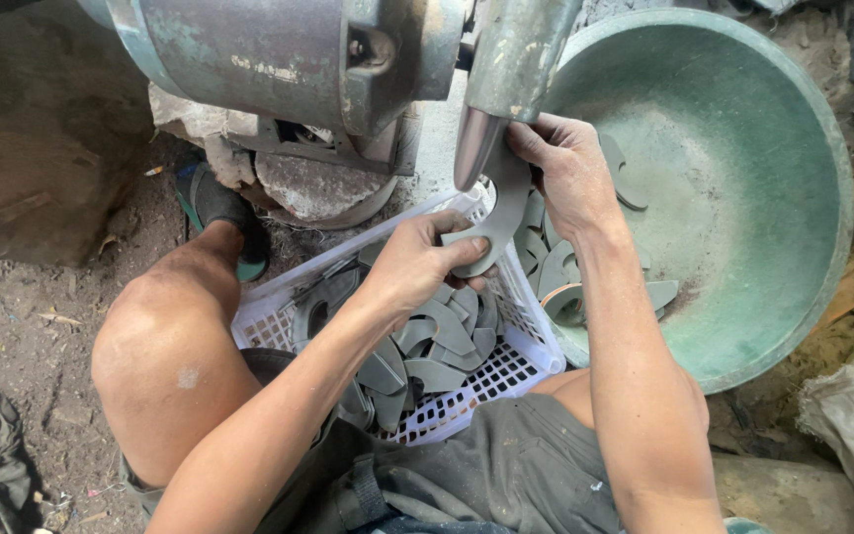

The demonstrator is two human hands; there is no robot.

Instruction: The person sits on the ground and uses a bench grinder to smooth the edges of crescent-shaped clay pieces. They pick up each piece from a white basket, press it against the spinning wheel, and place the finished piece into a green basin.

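While the worn motor housing [289, 59] fills the upper frame, a large green basin [743, 198] is seen at the right on the dirt floor [32, 316], holding a few flat grey metal blanks [635, 188]. A white perforated basket [506, 371] is set between the knees, filled with more curved blanks [437, 346]. One curved grey blank [496, 222] is held up against the polished conical spindle tip [474, 148], above the basket's far edge. The left hand [412, 267] is closed with its grip pinching the blank's lower end; the right hand [570, 168] is pressed on the upper end, its grip closed beside the tip.

Risk noted: fingers lie very near the spindle; a slip or a catching edge could likely draw them in or fling the blank. No gloves are worn.
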